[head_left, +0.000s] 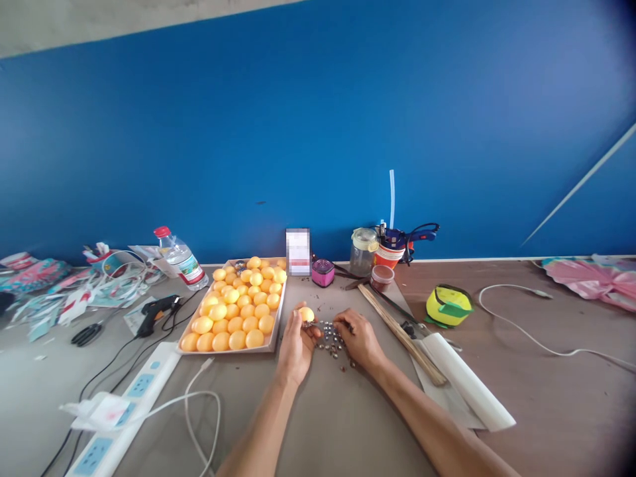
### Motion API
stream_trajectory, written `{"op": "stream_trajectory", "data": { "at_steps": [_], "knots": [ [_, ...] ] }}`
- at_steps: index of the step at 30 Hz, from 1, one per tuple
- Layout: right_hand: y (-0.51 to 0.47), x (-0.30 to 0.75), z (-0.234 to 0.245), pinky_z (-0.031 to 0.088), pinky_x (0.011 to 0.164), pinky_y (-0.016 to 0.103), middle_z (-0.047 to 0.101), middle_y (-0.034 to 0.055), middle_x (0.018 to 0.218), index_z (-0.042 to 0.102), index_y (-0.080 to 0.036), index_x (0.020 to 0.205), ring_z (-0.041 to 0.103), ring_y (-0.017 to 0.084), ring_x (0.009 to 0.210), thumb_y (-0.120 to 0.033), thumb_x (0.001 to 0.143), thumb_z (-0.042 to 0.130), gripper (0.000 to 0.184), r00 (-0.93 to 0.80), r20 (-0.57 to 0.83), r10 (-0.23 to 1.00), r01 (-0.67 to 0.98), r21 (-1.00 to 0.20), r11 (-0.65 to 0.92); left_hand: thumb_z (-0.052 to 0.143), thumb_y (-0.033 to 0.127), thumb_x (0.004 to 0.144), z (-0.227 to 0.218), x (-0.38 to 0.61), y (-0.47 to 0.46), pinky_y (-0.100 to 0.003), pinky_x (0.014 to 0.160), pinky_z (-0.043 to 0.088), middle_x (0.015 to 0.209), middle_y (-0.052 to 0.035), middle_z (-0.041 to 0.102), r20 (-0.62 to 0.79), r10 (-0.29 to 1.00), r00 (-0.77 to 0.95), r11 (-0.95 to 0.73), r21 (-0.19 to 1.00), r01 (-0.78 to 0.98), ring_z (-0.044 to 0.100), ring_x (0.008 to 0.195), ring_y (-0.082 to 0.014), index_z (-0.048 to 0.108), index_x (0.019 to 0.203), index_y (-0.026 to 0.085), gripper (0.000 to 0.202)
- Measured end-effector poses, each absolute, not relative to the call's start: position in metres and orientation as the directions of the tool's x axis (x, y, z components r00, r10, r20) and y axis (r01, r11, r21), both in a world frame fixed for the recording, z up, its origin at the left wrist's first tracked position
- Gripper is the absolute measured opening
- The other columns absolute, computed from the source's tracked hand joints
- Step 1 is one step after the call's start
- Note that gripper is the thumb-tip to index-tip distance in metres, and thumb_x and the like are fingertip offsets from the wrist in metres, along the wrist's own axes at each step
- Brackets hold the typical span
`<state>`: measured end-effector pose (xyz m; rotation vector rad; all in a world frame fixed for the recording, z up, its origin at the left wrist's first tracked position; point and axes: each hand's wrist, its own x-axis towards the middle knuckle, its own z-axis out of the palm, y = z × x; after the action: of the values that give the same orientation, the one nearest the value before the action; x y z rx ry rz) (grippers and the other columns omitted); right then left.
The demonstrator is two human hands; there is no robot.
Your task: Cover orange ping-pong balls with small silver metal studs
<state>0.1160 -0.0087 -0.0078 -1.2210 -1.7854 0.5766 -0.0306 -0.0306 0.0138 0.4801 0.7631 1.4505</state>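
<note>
My left hand [295,350] is closed around an orange ping-pong ball [307,313], which shows above the fingers. Small dark, shiny bits sit at the fingertips just under the ball. Between my hands, several small shiny metallic pieces [330,339], like beads or little bells, lie loose on the table. My right hand [361,339] rests at the right side of this heap, thumb and fingers pinched together and pointing left. Whatever is in that pinch is hidden. Left of my left hand stands a shallow tray [229,352] filled with more orange balls.
A power strip [130,404], a white cable [218,411] and a glue gun [154,317] lie left. Behind my hands stand a purple container [322,272], a glass jar [362,255] and a small tub [382,278]. Thin sticks [402,334] and a white roll [470,381] lie right.
</note>
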Motion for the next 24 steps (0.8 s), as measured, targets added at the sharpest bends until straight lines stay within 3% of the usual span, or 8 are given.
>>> {"op": "stream_trajectory", "data": {
  "at_steps": [13,18,24],
  "knots": [
    [-0.011,0.116,-0.013,0.038,0.081,0.035,0.064,0.0067,0.085,0.071,-0.023,0.087,0.057,0.019,0.085,-0.028,0.086,0.048,0.023,-0.223,0.514,0.829,0.580,-0.613,0.536,0.062,0.042,0.077,0.016,-0.031,-0.032,-0.025,0.059,0.044,0.073,-0.0004,0.059,-0.178,0.984,0.011,0.133,0.687,-0.714,0.053,0.055,-0.0099,0.049,0.120,0.023,0.049],
    [-0.012,0.117,-0.009,0.038,0.080,0.035,0.065,0.0050,0.077,0.069,-0.022,0.092,0.058,0.017,0.076,-0.025,0.088,0.046,0.024,-0.200,0.499,0.843,0.545,-0.659,0.519,0.063,0.043,0.076,0.015,-0.030,-0.033,-0.025,0.058,0.044,0.073,0.0006,0.058,-0.174,0.985,0.004,0.126,0.695,-0.708,0.052,0.054,-0.0096,0.050,0.120,0.024,0.050],
    [-0.018,0.111,0.000,0.044,0.069,0.028,0.059,0.0046,0.076,0.067,-0.021,0.095,0.056,0.017,0.074,-0.026,0.086,0.046,0.024,-0.091,0.433,0.897,0.379,-0.818,0.433,0.063,0.041,0.076,0.016,-0.031,-0.033,-0.025,0.059,0.043,0.075,-0.0001,0.059,-0.185,0.982,0.040,0.156,0.668,-0.728,0.052,0.056,-0.0099,0.052,0.117,0.023,0.046]
  ]
}}
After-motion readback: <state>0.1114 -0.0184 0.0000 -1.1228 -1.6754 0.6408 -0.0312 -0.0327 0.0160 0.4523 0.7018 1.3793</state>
